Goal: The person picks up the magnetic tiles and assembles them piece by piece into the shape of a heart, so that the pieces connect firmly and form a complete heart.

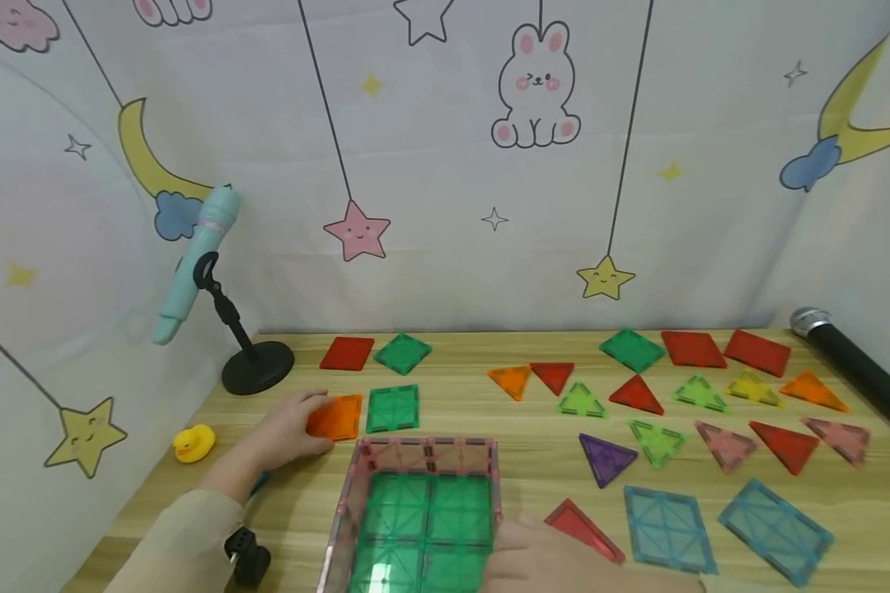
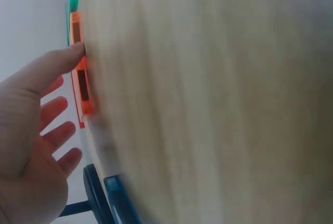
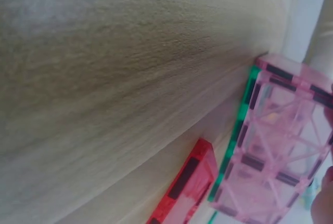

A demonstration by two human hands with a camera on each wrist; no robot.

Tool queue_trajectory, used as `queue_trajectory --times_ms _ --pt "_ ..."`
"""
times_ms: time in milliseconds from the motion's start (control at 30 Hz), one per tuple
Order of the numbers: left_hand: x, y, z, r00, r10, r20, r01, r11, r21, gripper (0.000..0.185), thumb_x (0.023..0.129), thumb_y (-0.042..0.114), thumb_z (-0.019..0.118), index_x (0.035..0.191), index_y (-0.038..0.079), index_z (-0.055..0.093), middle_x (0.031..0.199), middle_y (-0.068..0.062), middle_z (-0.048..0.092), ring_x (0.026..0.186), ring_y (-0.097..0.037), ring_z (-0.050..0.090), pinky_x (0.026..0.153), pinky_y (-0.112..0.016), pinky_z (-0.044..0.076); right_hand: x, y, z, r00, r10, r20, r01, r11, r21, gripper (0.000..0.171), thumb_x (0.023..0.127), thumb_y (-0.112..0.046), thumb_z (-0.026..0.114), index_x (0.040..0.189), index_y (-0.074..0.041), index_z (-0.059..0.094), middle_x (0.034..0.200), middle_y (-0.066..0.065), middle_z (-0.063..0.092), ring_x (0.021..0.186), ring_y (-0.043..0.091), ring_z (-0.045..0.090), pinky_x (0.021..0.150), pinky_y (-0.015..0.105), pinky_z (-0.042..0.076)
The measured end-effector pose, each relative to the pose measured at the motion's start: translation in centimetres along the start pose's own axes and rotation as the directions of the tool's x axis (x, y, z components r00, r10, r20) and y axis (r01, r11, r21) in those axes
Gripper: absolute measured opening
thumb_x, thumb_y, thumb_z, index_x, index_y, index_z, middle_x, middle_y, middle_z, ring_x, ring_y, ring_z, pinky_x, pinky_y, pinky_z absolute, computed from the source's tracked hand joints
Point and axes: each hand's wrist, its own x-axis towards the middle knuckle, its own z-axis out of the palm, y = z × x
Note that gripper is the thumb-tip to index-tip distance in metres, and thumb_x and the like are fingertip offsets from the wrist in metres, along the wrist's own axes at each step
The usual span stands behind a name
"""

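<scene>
Three red squares (image 1: 347,352), three green squares (image 1: 403,353), one orange square (image 1: 335,417), two blue squares (image 1: 669,528), one purple triangle (image 1: 606,458), one duck (image 1: 194,443), two microphones (image 1: 196,259).

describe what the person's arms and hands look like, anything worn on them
Both hands are bare: no gloves or rings show. The left hand comes out of a long beige fabric sleeve, with a small black device strapped by the wrist. Of the right hand only the bare back shows; its wrist is out of frame.
</scene>
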Motion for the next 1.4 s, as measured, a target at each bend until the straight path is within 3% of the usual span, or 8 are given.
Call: queue_trajectory --times_ms 100,200,433,667,867,1067,1233,1400 --pt "0.1 -0.4 0.0 0.999 -0.023 0.041 0.024 0.999 -0.032 0.068 0.079 0.029 0.075 0.132 -0.003 0.048 0.137 -0.027 0.040 0.123 -0.045 0.039 0.100 -0.057 0.031 -0.2 0.1 0.1 1.000 -0.002 -0.008 0.003 0.998 0.070 0.005 0.083 -0.021 0.060 0.088 -0.020 0.061 0.086 -0.014 0.055 0.084 0.000 0.042 0.076 0.008 0.026" --pt "0.1 -0.7 0.0 0.996 -0.051 0.068 0.054 0.997 -0.054 0.069 0.077 0.034 0.077 0.131 -0.001 0.051 0.134 -0.025 0.043 0.118 -0.041 0.043 0.098 -0.056 0.034 -0.3 0.2 0.1 1.000 -0.024 -0.018 0.026 0.996 0.084 0.008 0.082 -0.020 0.061 0.090 -0.019 0.061 0.087 -0.012 0.056 0.086 0.001 0.045 0.078 0.009 0.028" --pt "-0.1 -0.5 -0.4 0.990 -0.086 0.109 0.092 0.994 -0.053 0.077 0.071 0.040 0.079 0.131 0.001 0.050 0.128 -0.022 0.044 0.108 -0.036 0.046 0.095 -0.056 0.037 -0.4 0.9 -0.4 0.992 -0.122 -0.032 0.124 0.989 0.075 0.014 0.094 -0.028 0.054 0.097 -0.017 0.061 0.094 -0.010 0.059 0.094 0.004 0.050 0.086 0.015 0.033" --pt "-0.1 -0.4 -0.6 0.982 -0.156 0.107 0.165 0.983 -0.081 0.080 0.070 0.042 0.080 0.130 -0.001 0.049 0.122 -0.022 0.042 0.104 -0.035 0.047 0.092 -0.055 0.040 -0.3 1.5 -0.8 0.998 -0.025 -0.058 0.037 0.975 0.219 0.030 0.100 -0.036 0.042 0.103 -0.015 0.062 0.097 -0.007 0.063 0.090 0.004 0.051 0.079 0.014 0.035" --pt "-0.6 -0.6 -1.8 0.996 -0.083 -0.034 0.077 0.984 -0.163 0.041 0.085 0.017 0.070 0.120 0.004 0.055 0.108 -0.017 0.047 0.097 -0.033 0.049 0.086 -0.049 0.046 -0.3 1.7 -1.3 0.994 0.079 -0.074 -0.054 0.953 0.297 0.016 0.093 -0.025 0.059 0.102 -0.012 0.065 0.095 -0.005 0.066 0.086 0.006 0.052 0.075 0.015 0.038" --pt "-1.1 0.2 -3.9 0.979 -0.029 -0.204 0.003 0.992 -0.130 0.030 0.088 0.009 0.065 0.118 0.006 0.060 0.102 -0.012 0.056 0.091 -0.030 0.051 0.080 -0.047 0.046 -0.2 2.1 -2.0 0.978 0.174 -0.112 -0.132 0.941 0.311 0.022 0.084 -0.009 0.070 0.105 -0.014 0.064 0.095 -0.006 0.064 0.083 0.007 0.049 0.073 0.015 0.040" --pt "-2.1 2.1 -6.1 0.971 -0.032 -0.239 -0.008 0.986 -0.167 0.032 0.091 0.012 0.062 0.122 0.008 0.058 0.111 -0.013 0.056 0.095 -0.032 0.053 0.080 -0.047 0.048 -0.2 2.8 -2.5 0.954 0.274 -0.122 -0.218 0.912 0.348 0.020 0.084 -0.007 0.070 0.102 -0.014 0.064 0.095 -0.004 0.063 0.087 0.009 0.051 0.073 0.018 0.044" --pt "-2.9 5.5 -7.7 0.979 0.047 -0.199 -0.096 0.965 -0.245 0.030 0.092 0.014 0.061 0.121 0.012 0.058 0.110 -0.010 0.059 0.094 -0.027 0.056 0.077 -0.038 0.052 -0.1 3.4 -3.0 0.933 0.326 -0.153 -0.264 0.909 0.322 0.023 0.081 -0.004 0.071 0.101 -0.014 0.064 0.094 -0.005 0.063 0.084 0.008 0.052 0.068 0.020 0.047"
